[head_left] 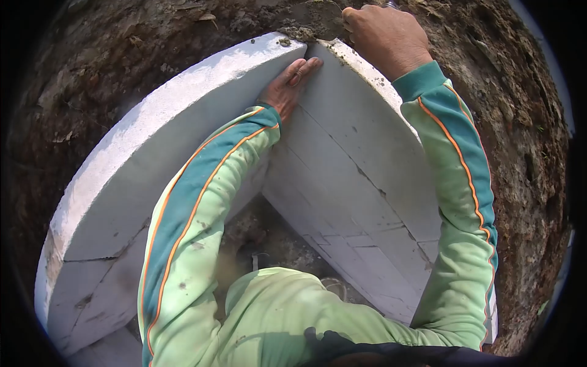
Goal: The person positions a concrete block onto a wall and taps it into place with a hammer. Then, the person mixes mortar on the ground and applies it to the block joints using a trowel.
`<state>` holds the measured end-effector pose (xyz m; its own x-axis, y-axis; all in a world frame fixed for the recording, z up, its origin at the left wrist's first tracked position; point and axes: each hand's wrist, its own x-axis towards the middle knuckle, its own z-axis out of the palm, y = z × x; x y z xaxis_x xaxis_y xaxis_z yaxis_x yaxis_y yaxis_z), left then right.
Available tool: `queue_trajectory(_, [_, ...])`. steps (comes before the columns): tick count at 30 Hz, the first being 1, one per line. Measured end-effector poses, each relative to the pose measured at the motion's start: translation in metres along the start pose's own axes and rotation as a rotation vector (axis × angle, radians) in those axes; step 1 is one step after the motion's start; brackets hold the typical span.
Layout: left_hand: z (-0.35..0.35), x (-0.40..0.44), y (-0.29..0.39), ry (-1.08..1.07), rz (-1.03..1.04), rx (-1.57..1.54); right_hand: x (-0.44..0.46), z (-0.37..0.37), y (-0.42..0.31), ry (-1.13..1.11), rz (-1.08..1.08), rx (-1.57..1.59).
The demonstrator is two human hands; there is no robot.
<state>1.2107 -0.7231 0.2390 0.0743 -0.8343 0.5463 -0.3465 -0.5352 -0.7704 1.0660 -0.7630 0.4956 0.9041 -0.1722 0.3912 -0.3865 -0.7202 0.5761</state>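
Note:
My left hand (290, 87) lies with its fingers stretched out against the inner corner, where two light grey block walls meet. The left wall (177, 140) has a pale, sunlit top edge, and the right wall (367, 159) shows thin joint lines between its blocks. Beyond the corner, my right hand (390, 38) is closed in a fist around the handle of what looks like a trowel (315, 17). Its dark, flat blade is smeared with mud or mortar, and most of the handle is hidden by the fist. Crumbs of mortar (292, 35) lie on the corner's top.
Rough brown earth (520, 134) rises behind and to the right of the walls. Between the walls, below me, is a dark, dirty floor (263, 226). A crack runs across the left wall's lower blocks (92, 293).

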Motion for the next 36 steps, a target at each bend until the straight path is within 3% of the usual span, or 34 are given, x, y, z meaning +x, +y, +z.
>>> queue_trajectory(4, [-0.019, -0.001, -0.015, -0.089, 0.043, -0.073, -0.005, 0.008, -0.005, -0.065, 0.015, -0.129])
queue_trajectory(12, [-0.026, -0.004, -0.025, -0.146, 0.116, -0.075, -0.017, 0.010, 0.002, 0.062, 0.047, -0.147])
queue_trajectory(16, [-0.023, -0.008, -0.020, -0.074, 0.055, -0.103, -0.018, -0.027, 0.004, 0.016, 0.108, 0.061])
queue_trajectory(17, [-0.023, -0.008, -0.020, -0.095, 0.069, -0.087, -0.020, -0.005, 0.006, 0.048, -0.036, 0.035])
queue_trajectory(23, [-0.030, -0.006, -0.027, -0.161, 0.118, -0.039, -0.017, 0.013, 0.008, -0.052, 0.082, -0.034])
queue_trajectory(27, [-0.029, -0.006, -0.025, -0.146, 0.118, -0.032, -0.020, 0.026, 0.018, 0.082, 0.214, 0.070])
queue_trajectory(30, [-0.032, -0.007, -0.028, -0.163, 0.128, -0.035, -0.012, 0.056, 0.014, -0.023, 0.081, -0.034])
queue_trajectory(34, [-0.031, -0.007, -0.030, -0.150, 0.125, -0.118, -0.021, 0.063, 0.027, 0.163, 0.185, 0.120])
queue_trajectory(36, [-0.031, -0.007, -0.026, -0.126, 0.092, -0.152, -0.025, 0.078, 0.017, 0.110, 0.088, 0.019])
